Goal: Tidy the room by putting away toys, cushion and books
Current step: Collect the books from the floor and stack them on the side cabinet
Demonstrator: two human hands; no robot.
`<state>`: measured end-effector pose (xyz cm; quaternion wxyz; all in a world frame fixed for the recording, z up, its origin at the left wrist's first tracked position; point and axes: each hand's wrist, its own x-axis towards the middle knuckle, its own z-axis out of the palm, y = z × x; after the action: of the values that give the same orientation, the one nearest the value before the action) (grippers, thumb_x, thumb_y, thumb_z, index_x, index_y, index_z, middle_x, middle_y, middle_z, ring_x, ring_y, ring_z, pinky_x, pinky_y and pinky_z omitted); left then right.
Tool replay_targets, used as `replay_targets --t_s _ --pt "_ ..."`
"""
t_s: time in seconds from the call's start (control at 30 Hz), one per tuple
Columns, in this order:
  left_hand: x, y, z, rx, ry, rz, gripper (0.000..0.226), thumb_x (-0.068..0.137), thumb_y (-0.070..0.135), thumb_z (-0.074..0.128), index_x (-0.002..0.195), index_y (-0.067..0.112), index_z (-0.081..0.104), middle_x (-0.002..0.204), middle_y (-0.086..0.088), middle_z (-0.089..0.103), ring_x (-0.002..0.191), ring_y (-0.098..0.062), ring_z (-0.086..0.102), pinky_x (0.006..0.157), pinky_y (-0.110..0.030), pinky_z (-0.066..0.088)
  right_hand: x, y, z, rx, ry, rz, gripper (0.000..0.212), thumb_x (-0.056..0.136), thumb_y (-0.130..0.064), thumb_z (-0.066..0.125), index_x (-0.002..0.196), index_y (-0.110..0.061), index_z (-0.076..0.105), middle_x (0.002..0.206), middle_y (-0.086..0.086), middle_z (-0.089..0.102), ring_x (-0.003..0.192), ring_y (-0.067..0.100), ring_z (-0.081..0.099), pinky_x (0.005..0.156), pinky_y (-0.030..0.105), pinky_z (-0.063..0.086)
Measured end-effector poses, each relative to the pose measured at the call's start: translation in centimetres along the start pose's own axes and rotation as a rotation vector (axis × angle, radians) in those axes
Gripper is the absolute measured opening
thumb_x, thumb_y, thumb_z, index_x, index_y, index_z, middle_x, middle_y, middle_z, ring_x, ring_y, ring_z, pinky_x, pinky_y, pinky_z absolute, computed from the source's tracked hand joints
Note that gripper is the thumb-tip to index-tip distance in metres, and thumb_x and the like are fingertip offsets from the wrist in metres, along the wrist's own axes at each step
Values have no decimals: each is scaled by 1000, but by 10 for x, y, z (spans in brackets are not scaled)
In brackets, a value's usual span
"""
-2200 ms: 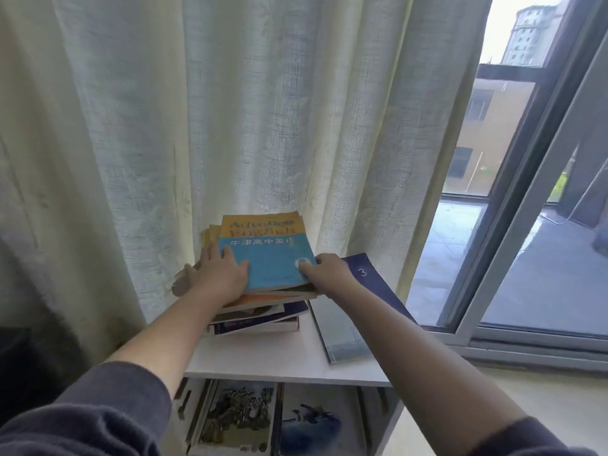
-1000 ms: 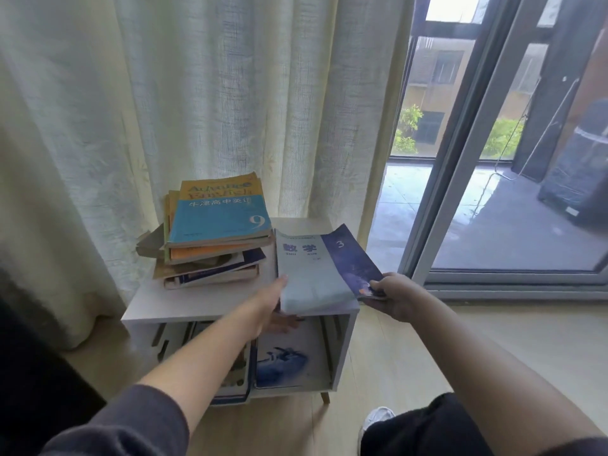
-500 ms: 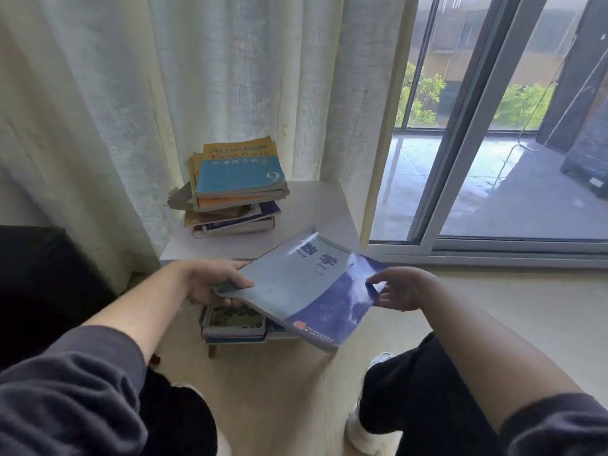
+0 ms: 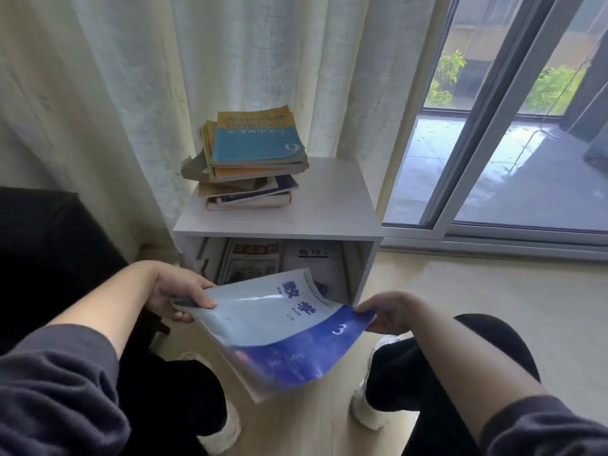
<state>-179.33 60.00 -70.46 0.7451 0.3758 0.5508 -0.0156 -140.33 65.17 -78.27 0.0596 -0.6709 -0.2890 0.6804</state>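
I hold a thin pale-blue and dark-blue book marked 3 in front of a small white cabinet. My left hand grips its left edge, thumb on the cover. My right hand pinches its right corner, and the cover bends. A stack of several books, topped by a blue and orange one, lies on the cabinet's top at the left. More books stand inside the open compartment below, partly hidden by the held book.
A pale curtain hangs behind the cabinet. A sliding glass door is at the right over a light wood floor. A dark sofa edge sits at the left. My knees and white shoes are below the book.
Both hands left the stack and lifted the blue book off the cabinet top, bringing it down in front of the open compartment. My view has dropped lower and moved back.
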Motion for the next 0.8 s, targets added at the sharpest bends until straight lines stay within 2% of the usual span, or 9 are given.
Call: replay_targets --t_s 0.07,0.13,0.2,0.27,0.37,0.5,0.6,0.7,0.8 --pt "18 -10 -2 -52 126 -31 61 74 10 74 130 11 50 101 -17 62 58 -17 60 39 -18 45 13 -1 12 86 28 -58 11 94 -6 58 86 1 58 68 13 65 53 22 68 50 30 59" --pt "39 -16 4 -77 267 -27 39 90 8 60 127 16 53 106 -15 61 62 -17 62 43 -19 49 24 0 29 154 19 -135 14 97 -6 51 87 1 58 76 14 67 66 25 68 59 34 59" --pt "65 -23 12 -133 377 24 31 96 8 51 126 18 52 104 -12 61 67 -17 64 51 -19 53 37 8 49 59 6 -149 16 96 -13 52 101 0 60 94 12 68 82 26 67 76 41 57" --pt "92 -26 21 -236 411 82 31 97 9 50 127 17 50 100 -12 61 62 -16 66 49 -20 54 44 17 67 -37 -20 -74 32 93 -24 57 117 -4 58 111 13 64 93 31 63 80 46 56" --pt "124 -25 29 -359 478 122 28 97 8 51 125 12 49 92 -15 61 48 -16 66 40 -21 51 55 21 78 88 -40 -36 29 95 -25 58 114 -3 54 105 20 67 86 36 67 67 44 57" --pt "161 -17 32 -432 512 104 24 97 8 51 121 2 48 88 -17 61 48 -19 66 39 -24 52 75 11 74 201 55 -83 18 97 -10 54 112 -1 52 88 16 68 69 26 68 52 33 56" --pt "185 -8 32 -419 530 85 25 96 10 55 119 2 52 93 -17 62 61 -24 66 43 -26 53 98 5 65 228 199 -149 20 97 -8 51 117 -4 50 85 11 64 70 25 63 56 34 53" --pt "207 1 33 -356 475 34 12 98 8 51 109 5 53 85 -17 65 49 -20 67 39 -24 49 124 6 59 278 238 -119 21 97 -5 46 117 -7 49 89 14 62 75 30 62 58 38 53" --pt "236 0 35 -308 439 -65 10 99 0 42 104 3 50 76 -14 63 41 -18 63 38 -26 52 146 13 56 366 218 21 19 95 3 41 112 6 49 85 19 58 69 32 58 50 37 55"
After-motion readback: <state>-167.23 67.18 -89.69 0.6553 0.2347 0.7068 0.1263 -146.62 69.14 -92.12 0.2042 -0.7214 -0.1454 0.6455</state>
